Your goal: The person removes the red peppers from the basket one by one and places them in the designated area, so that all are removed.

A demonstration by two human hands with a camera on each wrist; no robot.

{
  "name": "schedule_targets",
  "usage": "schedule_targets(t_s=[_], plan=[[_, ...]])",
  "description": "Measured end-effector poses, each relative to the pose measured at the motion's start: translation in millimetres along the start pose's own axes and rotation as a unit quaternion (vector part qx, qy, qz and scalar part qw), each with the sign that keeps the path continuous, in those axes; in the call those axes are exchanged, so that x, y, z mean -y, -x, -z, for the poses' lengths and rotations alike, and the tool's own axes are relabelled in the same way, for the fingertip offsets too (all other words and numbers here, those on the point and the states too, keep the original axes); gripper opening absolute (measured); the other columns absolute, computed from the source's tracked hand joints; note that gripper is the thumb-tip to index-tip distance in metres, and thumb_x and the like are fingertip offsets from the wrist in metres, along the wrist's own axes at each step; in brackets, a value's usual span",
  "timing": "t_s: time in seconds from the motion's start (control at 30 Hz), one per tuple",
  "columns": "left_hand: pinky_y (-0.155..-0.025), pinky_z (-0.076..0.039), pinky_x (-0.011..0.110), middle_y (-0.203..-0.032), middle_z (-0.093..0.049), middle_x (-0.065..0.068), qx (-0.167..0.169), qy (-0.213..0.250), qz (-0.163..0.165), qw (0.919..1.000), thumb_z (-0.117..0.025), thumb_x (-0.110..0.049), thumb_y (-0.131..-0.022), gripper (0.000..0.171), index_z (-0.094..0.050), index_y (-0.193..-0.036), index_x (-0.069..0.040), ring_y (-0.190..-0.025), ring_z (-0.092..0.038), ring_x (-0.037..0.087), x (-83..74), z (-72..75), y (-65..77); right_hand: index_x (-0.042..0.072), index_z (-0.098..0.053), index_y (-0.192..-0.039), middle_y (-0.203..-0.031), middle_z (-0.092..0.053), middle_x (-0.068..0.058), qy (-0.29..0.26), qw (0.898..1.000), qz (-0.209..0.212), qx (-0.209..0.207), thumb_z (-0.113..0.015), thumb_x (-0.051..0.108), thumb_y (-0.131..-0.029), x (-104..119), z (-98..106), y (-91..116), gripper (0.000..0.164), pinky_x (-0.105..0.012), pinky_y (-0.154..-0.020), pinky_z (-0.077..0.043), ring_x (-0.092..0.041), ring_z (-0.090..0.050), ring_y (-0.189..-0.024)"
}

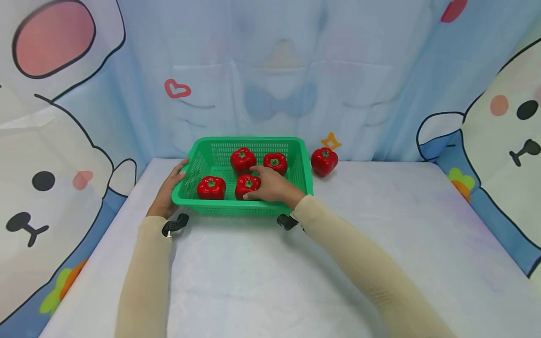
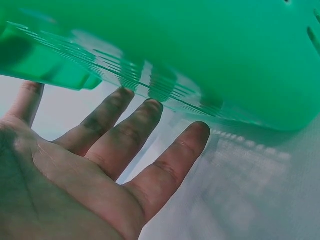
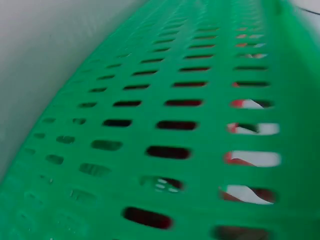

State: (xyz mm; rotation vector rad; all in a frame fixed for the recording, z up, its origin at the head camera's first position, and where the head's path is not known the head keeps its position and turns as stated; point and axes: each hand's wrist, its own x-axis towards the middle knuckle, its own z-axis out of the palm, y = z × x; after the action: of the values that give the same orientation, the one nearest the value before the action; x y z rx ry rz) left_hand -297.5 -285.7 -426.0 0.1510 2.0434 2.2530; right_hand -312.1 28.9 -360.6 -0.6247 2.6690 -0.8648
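A green plastic basket (image 1: 236, 207) with slotted walls stands at the back of the table. My left hand (image 1: 166, 192) lies along its left side, and in the left wrist view its fingers (image 2: 175, 155) reach out straight against the wall. Inside the basket, my right hand (image 1: 274, 185) grips a red bell pepper (image 1: 245, 188) at the front middle, thumb toward the front and fingers behind. Other red bell peppers sit around it: one at front left (image 1: 211, 188), one at back middle (image 1: 243, 161), and one at back right (image 1: 275, 162), partly behind my hand.
Just outside the basket's right side, another red bell pepper (image 1: 324, 162) rests near the table's back edge. A white cloth covers the table (image 1: 236, 277). Behind it hangs a blue cartoon-print curtain (image 1: 279, 56). The basket's slotted wall (image 3: 200, 145) fills most of the right wrist view.
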Motion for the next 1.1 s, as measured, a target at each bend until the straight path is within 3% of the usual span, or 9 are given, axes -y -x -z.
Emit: schedule_targets(t_s=[0.23,0.37,0.6,0.73,0.93,1.1], plan=[[-0.09,-0.05,0.018,-0.163,-0.018,0.008,0.002,0.011,-0.003,0.9999,-0.04,-0.039,-0.106,0.054,-0.022,-0.157,-0.037,-0.132,-0.039,0.019,0.6,-2.6,-1.1,0.011,-0.042,-0.146,-0.143,-0.051,-0.009,0.041,0.999,-0.022,-0.027,-0.08,0.036,-0.082,-5.6,-2.6,-7.1,0.078,-0.065,-0.112,-0.025,-0.027,-0.045,-0.135],[-0.09,-0.051,0.019,-0.163,-0.018,0.008,0.002,0.008,-0.003,1.0,-0.041,-0.04,-0.106,0.054,-0.022,-0.156,-0.037,-0.132,-0.04,0.019,0.2,-3.1,-1.2,0.011,-0.042,-0.146,-0.144,-0.05,-0.01,0.021,0.998,0.002,-0.061,-0.08,0.032,-0.082,-6.4,1.2,-3.6,0.077,-0.061,-0.109,-0.033,-0.028,-0.046,-0.133],[-0.09,-0.05,0.018,-0.163,-0.017,0.008,0.002,-0.002,-0.006,1.0,-0.04,-0.041,-0.106,0.058,-0.017,-0.159,-0.033,-0.133,-0.038,0.02,-0.6,-2.3,-1.0,0.01,-0.038,-0.142,-0.139,-0.048,-0.011,-0.1,0.985,0.049,-0.13,-0.082,0.015,-0.081,-7.7,15.7,8.2,0.076,-0.044,-0.095,-0.054,-0.03,-0.051,-0.125],[-0.089,-0.05,0.018,-0.163,-0.017,0.008,0.0,-0.002,-0.003,1.0,-0.039,-0.04,-0.106,0.058,-0.017,-0.159,-0.033,-0.131,-0.039,0.019,-0.9,-1.9,-0.5,0.013,-0.041,-0.141,-0.14,-0.048,-0.01,-0.129,0.979,0.051,-0.151,-0.082,0.022,-0.082,-11.2,27.4,18.1,0.072,-0.043,-0.092,-0.055,-0.029,-0.051,-0.124],[-0.09,-0.05,0.018,-0.163,-0.016,0.008,0.0,-0.002,0.0,1.0,-0.04,-0.041,-0.105,0.056,-0.019,-0.158,-0.037,-0.132,-0.039,0.018,-1.7,-1.4,0.6,0.02,-0.043,-0.145,-0.143,-0.049,-0.007,-0.122,0.971,0.034,-0.201,-0.075,0.046,-0.086,-26.1,49.8,33.6,0.072,-0.045,-0.09,-0.054,-0.026,-0.05,-0.123],[-0.091,-0.049,0.018,-0.164,-0.013,0.007,0.003,-0.001,0.005,1.0,-0.041,-0.043,-0.105,0.056,-0.02,-0.156,-0.04,-0.14,-0.032,0.024,0.1,1.2,0.7,0.017,-0.043,-0.145,-0.141,-0.05,-0.011,-0.134,0.952,0.039,-0.273,-0.073,0.044,-0.087,-50.8,71.0,40.8,0.071,-0.047,-0.089,-0.054,-0.028,-0.054,-0.118]])
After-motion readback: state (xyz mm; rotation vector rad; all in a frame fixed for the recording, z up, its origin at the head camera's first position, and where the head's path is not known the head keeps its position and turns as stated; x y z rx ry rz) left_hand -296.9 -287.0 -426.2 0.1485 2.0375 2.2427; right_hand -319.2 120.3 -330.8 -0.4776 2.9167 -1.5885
